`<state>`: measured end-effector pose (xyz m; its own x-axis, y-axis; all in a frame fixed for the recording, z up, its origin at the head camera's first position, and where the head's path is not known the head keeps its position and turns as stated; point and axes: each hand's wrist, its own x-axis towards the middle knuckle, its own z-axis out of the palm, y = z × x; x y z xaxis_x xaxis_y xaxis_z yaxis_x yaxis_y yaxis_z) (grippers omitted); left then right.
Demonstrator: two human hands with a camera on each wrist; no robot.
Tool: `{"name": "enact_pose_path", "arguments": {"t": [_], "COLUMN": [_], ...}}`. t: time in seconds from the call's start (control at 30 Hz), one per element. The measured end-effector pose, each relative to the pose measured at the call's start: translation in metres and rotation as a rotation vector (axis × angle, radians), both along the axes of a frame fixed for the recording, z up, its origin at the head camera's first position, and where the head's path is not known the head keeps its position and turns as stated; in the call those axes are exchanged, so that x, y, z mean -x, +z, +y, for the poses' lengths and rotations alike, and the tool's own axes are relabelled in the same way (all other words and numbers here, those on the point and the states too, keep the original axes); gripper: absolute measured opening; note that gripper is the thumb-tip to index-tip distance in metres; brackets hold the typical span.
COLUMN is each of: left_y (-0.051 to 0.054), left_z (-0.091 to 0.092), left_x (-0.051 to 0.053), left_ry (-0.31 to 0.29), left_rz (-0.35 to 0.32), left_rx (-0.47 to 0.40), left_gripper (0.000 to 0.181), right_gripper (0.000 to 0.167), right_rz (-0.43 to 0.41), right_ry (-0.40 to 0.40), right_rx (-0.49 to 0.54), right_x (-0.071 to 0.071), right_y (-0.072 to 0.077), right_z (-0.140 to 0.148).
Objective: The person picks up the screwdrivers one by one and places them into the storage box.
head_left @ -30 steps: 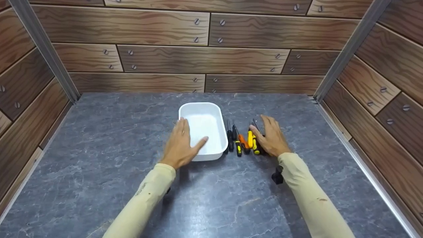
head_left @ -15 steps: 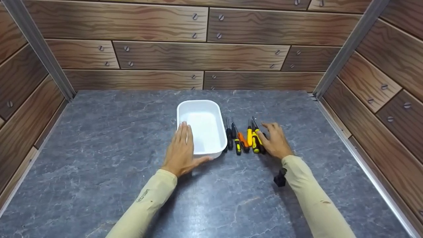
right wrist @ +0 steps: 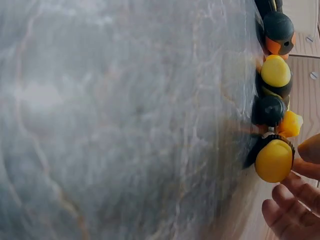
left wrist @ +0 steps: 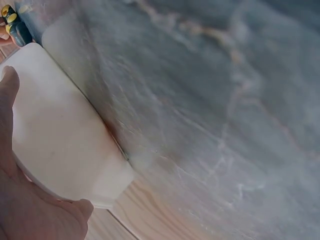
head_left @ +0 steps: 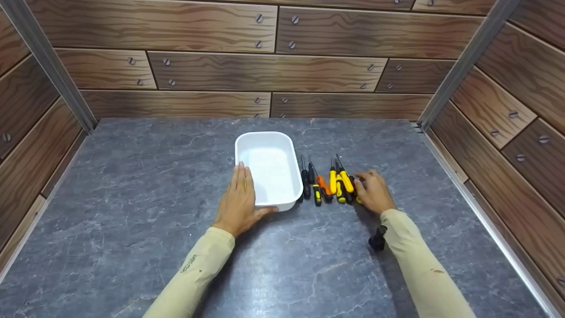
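A white tray [head_left: 270,170] rests on the grey tabletop. My left hand [head_left: 236,205] lies along its left side with straight fingers, the thumb across the near end; in the left wrist view the hand [left wrist: 30,205] touches the tray wall [left wrist: 60,125]. Right of the tray lie several screwdrivers, among them a black one [head_left: 306,183], an orange-and-black one [head_left: 325,187] and a yellow one [head_left: 333,181]. My right hand [head_left: 375,194] is at the rightmost handle, mostly hidden from above. Loosely bent fingers [right wrist: 300,194] are beside its yellow end cap [right wrist: 274,161], without a visible grip.
Wood-patterned walls [head_left: 265,73] enclose the back and both sides of the tabletop [head_left: 145,176]. A metal strip [head_left: 481,221] runs along the right edge. A black device [head_left: 378,238] is at the right wrist.
My right hand has moved right and nearer along the screwdrivers, uncovering several yellow handles. My left thumb has moved from over the tray to its near end. The head view has shifted slightly.
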<state>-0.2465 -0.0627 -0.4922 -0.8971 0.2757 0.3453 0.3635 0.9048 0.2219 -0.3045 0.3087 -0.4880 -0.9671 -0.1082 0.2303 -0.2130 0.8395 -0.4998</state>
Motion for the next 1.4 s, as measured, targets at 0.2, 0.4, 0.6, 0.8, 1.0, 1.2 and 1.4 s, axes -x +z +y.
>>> {"name": "enact_pose_path", "arguments": {"t": [0.2, 0.4, 0.6, 0.8, 1.0, 1.2, 1.4], "left_y": [0.000, 0.000, 0.001, 0.000, -0.001, -0.002, -0.001], "left_z": [-0.001, 0.000, 0.000, 0.000, 0.001, 0.002, 0.000], "left_x": [0.001, 0.000, 0.001, 0.000, -0.001, -0.001, 0.000], "left_ry": [0.008, 0.005, 0.006, 0.004, 0.003, 0.001, -0.018], "left_rz": [0.011, -0.003, 0.004, 0.004, 0.001, 0.017, 0.026], "left_rx": [0.002, 0.004, 0.002, -0.030, -0.053, -0.067, -0.088], "left_gripper": [0.124, 0.124, 0.124, 0.124, 0.125, 0.124, 0.125], "right_gripper": [0.034, 0.038, 0.042, 0.040, 0.037, 0.036, 0.034], "right_rz": [-0.115, -0.274, -0.371, -0.426, -0.443, -0.465, -0.453], "right_ry": [-0.045, -0.112, -0.157, -0.197, -0.204, -0.201, -0.213], "right_rx": [0.074, 0.139, 0.159, 0.151, 0.139, 0.192, 0.195], "right_x": [0.001, 0.002, 0.005, 0.007, 0.009, 0.011, 0.009], "right_y": [0.005, 0.011, 0.019, 0.023, 0.022, 0.021, 0.022], "right_z": [0.001, 0.001, 0.000, -0.003, -0.003, -0.002, -0.003]}}
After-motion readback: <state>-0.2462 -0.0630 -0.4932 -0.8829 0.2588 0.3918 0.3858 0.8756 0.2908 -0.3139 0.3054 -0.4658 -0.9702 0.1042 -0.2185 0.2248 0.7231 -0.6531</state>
